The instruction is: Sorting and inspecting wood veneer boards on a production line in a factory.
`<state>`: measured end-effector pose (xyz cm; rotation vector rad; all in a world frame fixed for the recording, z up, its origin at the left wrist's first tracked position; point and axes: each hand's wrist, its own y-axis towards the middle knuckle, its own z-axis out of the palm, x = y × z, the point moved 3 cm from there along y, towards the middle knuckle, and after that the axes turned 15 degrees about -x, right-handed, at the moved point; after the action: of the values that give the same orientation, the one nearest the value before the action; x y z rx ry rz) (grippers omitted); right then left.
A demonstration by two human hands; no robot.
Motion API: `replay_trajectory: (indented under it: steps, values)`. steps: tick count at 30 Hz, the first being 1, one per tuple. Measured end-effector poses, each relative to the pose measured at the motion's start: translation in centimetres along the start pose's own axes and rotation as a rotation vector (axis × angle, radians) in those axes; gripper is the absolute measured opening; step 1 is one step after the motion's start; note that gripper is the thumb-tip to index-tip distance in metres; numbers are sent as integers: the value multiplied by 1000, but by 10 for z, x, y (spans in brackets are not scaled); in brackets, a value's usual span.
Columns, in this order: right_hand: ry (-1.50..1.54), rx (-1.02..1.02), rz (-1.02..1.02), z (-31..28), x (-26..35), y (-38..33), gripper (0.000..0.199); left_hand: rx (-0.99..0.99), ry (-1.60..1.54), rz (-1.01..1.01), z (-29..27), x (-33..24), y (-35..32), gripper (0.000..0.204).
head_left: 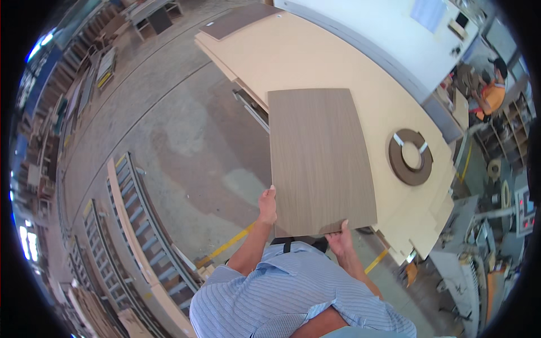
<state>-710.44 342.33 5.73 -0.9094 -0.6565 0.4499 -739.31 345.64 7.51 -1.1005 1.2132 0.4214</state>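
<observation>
Both hands hold a flat rectangular wood-grain panel (320,160) level over a stack of pale, smooth boards (315,56). The left hand (267,206) pinches its left edge with its fingers; the right hand (340,242) clasps the near edge. A brown edge-banding coil (410,157) lies beside it.

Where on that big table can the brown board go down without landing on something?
Bare pale top lies beyond the wood-grain panel, between its far edge and the dark brown panel at the far corner of the stack of pale boards. To its right the edge-banding roll crowds things. Left hand and right hand grip its near edge.
</observation>
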Motion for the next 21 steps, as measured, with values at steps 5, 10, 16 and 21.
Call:
replay_trajectory:
  steps: [5, 10, 16, 21]
  values:
    - [-192, 54, 138, 11, -9, -4, 62, 32, 58, -73, -1, 16, 44, 46]
    - [-572, 142, 197, 22, 3, -13, 70, 84, 119, 2, 6, 9, 83, 44]
    - [-1088, 139, -59, 51, 48, -45, 46, -42, -57, 85, 20, -10, 109, 36]
    - [-1145, -221, -728, 78, 110, -24, 38, -20, 17, 145, 30, -38, 130, 39]
